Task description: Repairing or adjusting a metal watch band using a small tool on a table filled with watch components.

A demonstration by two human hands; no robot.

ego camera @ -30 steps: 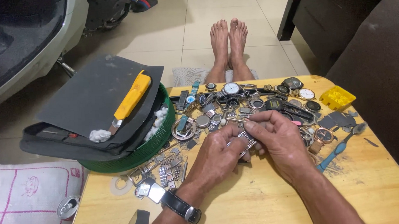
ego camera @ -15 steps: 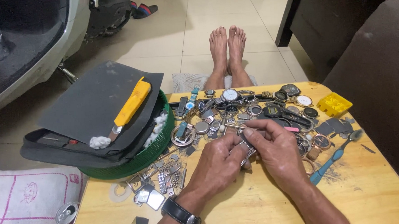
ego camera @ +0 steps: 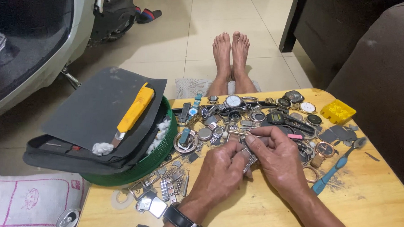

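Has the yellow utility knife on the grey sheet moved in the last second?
No. The yellow utility knife lies at the same slant on the grey sheet, beside the cotton wad.

Floor: pale cream tiles (ego camera: 171,42) with thin grout lines, spreading out beyond my table
Table: low wooden top (ego camera: 378,196), yellowish, rounded corners, scuffed dark on my right side
Right of me: a brown upholstered sofa arm (ego camera: 382,74), close against the table edge
Beyond it: a dark wooden cabinet (ego camera: 325,17) standing on the tiles
Left, far: a white scooter body (ego camera: 32,84) with its kickstand (ego camera: 71,78) down; a sandal (ego camera: 148,14) lies near it
Left, near: a white cushion (ego camera: 19,203) with red stitched lines, a drink can (ego camera: 67,220) lying against it
Light: even, soft, indoor; weak shadows
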